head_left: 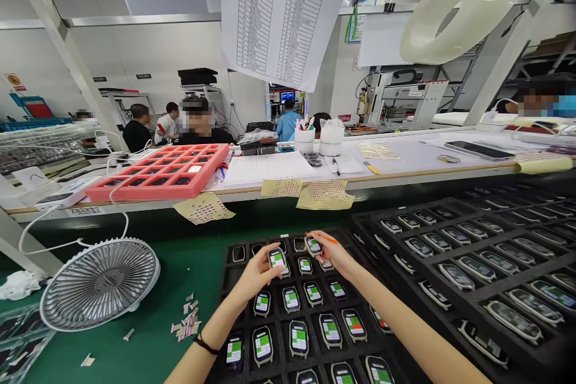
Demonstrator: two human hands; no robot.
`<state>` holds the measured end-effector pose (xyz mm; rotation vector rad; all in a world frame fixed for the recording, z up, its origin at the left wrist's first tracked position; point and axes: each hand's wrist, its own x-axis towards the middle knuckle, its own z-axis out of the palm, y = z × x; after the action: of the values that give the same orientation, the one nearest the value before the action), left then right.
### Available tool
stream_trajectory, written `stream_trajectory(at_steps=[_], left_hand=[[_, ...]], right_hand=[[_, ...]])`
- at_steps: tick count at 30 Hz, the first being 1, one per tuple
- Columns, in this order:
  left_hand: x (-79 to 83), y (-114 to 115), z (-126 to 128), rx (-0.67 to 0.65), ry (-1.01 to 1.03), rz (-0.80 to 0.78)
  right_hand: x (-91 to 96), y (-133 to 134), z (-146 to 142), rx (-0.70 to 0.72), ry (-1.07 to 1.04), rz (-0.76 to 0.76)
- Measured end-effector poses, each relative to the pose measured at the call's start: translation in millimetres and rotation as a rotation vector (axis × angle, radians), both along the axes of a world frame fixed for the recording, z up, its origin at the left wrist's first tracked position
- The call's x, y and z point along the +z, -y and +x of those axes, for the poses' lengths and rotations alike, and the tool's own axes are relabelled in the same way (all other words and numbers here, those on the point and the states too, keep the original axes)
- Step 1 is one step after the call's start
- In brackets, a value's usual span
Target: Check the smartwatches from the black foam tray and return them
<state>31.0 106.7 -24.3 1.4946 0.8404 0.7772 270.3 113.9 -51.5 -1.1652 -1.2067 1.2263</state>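
Just above a black foam tray my left hand is closed around a smartwatch with a lit green and white screen. To its right, my right hand grips another smartwatch, its screen also green and white. Something orange, thin like a pen, shows along the right hand's fingers. In the tray's slots below lie several smartwatch bodies without straps, most with lit green and white screens. One watch shows a red patch.
More black trays of dark-screened watches are stacked at the right. A grey fan stands left on the green mat, near small paper scraps. On the shelf ahead sit a red foam tray and white pots. A tape roll hangs overhead.
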Motion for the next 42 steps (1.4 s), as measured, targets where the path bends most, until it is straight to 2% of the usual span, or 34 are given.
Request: stream_trajectory(at_steps=[4, 6, 10, 19, 24, 30, 36, 42], left_hand=[[-4.9, 7, 20, 0.000, 0.039, 0.036], [-7.5, 9, 22, 0.025, 0.023, 0.057], [-11.8, 12, 19, 0.066, -0.005, 0.056], [-16.4, 18, 17, 0.004, -0.027, 0.048], [-13.1, 22, 16, -0.035, -0.019, 0.055], [-9.6, 23, 12, -0.014, -0.075, 0.036], [-8.1, 23, 11, -0.028, -0.071, 0.017], [-13.2, 22, 11, -0.024, -0.056, 0.002]], right_hand=[[1.5, 22, -5, 0.151, -0.178, -0.057], [1.2, 30, -5, 0.205, -0.244, -0.055], [0.6, 40, -8, 0.245, -0.236, -0.036], [-2.5, 45, -18, 0.152, -0.179, -0.063], [-3.5, 47, -18, 0.203, -0.184, -0.056], [-0.8, 52, -19, 0.274, -0.132, -0.004], [-1.2, 54, -20, 0.274, -0.128, 0.020], [-2.2, 53, -21, 0.249, -0.130, 0.023]])
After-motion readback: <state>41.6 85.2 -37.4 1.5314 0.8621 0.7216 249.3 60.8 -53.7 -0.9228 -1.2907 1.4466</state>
